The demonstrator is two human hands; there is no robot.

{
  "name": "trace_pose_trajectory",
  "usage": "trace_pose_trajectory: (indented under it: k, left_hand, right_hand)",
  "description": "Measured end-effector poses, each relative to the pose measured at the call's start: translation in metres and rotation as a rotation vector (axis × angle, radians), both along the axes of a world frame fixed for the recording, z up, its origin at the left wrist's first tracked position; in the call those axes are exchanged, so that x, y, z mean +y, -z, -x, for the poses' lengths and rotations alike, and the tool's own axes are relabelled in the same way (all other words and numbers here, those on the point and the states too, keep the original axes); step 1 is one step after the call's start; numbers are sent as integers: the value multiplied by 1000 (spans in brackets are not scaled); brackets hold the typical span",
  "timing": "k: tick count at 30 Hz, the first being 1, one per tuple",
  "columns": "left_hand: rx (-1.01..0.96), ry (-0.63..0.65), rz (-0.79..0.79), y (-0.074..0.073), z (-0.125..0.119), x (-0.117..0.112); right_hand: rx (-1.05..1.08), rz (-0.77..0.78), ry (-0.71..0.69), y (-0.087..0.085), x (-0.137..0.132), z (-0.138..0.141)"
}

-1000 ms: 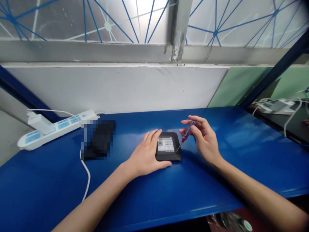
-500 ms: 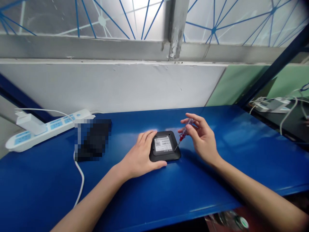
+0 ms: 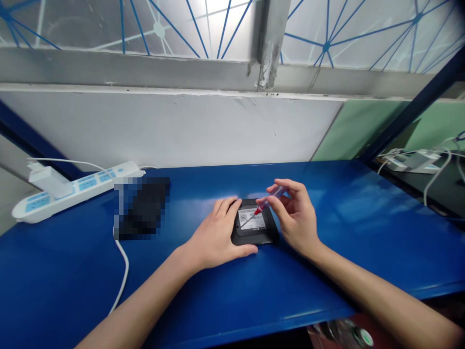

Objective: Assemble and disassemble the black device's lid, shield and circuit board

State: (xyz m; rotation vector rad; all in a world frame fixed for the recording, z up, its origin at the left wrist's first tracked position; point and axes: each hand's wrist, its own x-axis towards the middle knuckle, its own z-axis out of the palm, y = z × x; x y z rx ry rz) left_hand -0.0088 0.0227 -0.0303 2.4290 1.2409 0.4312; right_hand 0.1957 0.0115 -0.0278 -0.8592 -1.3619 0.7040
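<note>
A small black square device (image 3: pixel 262 235) with a white label on top lies on the blue table (image 3: pixel 327 271). My left hand (image 3: pixel 214 237) grips its left side, fingers on the top edge and thumb along the front. My right hand (image 3: pixel 294 218) pinches a small screwdriver (image 3: pixel 263 206) with a clear and red handle. The shaft slants down to the left and its tip rests near the label's left edge.
A white power strip (image 3: pixel 72 191) with a plugged adapter lies at the far left, its white cable (image 3: pixel 121 276) running toward me. A blurred dark object (image 3: pixel 141 208) sits left of the device. A wall rises behind the table. More cables and adapters (image 3: pixel 414 160) lie at the right.
My right hand moved left over the device, carrying the screwdriver tip from the device's right edge to the label's left side. The left hand kept its hold.
</note>
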Motion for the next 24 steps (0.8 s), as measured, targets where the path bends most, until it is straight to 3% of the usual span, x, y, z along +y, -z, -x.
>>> trace_pose_trajectory:
  k: [10, 17, 24]
  left_hand:
    - [3, 17, -23, 0, -2, -1]
    - [-1, 14, -31, 1, -2, 0]
    - [-11, 20, -16, -1, -2, 0]
  right_hand:
    - [-36, 0, -55, 7, 1, 5]
    - [-85, -92, 26, 3, 4, 3]
    - [-22, 54, -58, -4, -6, 4]
